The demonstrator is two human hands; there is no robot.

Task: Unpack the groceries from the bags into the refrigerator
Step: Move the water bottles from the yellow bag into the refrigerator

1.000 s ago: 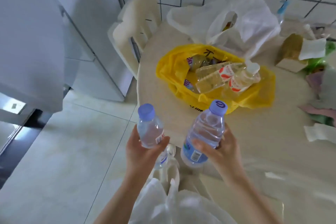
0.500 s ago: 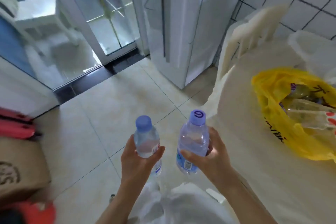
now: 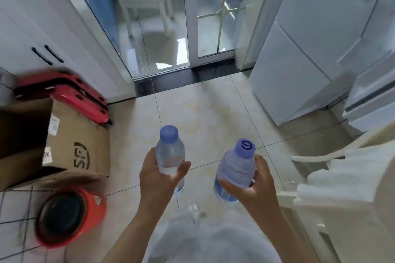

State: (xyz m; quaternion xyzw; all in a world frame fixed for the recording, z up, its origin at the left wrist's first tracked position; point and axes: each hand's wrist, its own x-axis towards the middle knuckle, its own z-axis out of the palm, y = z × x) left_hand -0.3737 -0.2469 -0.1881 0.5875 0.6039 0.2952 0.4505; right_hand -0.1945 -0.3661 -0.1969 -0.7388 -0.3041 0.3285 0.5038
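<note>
- Left hand [image 3: 159,177]: fingers and thumb curled round the lower body of a small water bottle [image 3: 170,156] with a blue-violet cap, held upright at lower centre of the frame.
- Right hand [image 3: 255,186]: wrapped round a second, broader water bottle [image 3: 236,172], also upright, its cap bearing a dark mark; it sits just right of centre, apart from the first.
- Refrigerator [image 3: 299,66]: white, at the right and upper right of the frame. A white panel at the far right edge may be an open door, but this cannot be told for certain, and no interior shelf shows.
- Progress, as a judgement: both bottles are out of the bags and in transit, above the tiled floor [image 3: 203,113], and not yet stored. The carrying step is in hand; placing is left.
- Remaining work: the bags are outside the frame, so how many groceries are still to be unpacked cannot be told.
- Surroundings: a cardboard box [image 3: 70,145] and a red suitcase [image 3: 64,94] at left, a red bucket [image 3: 70,218] at lower left, a glass door [image 3: 162,28] at top centre, and a pale plastic chair [image 3: 333,179] at lower right.
</note>
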